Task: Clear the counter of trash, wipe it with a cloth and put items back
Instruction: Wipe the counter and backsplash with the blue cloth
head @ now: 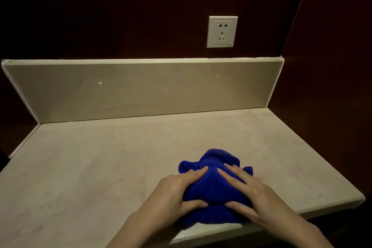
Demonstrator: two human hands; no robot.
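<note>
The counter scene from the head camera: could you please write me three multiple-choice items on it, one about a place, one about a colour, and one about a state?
1. Where does the cloth lie on the counter?
A. against the backsplash
B. near the front edge
C. in the far left corner

2. What colour is the cloth?
A. blue
B. white
C. yellow

3. How do the hands meet the cloth?
A. both press on it with fairly straight fingers
B. one lifts it off the surface
C. neither touches it

Answers:
1 B: the cloth sits bunched at the counter's front edge, well short of the backsplash.
2 A: it is a deep blue against the pale stone.
3 A: the left hand and right hand both lie on top of it, fingers extended, cloth flat on the surface.
</note>
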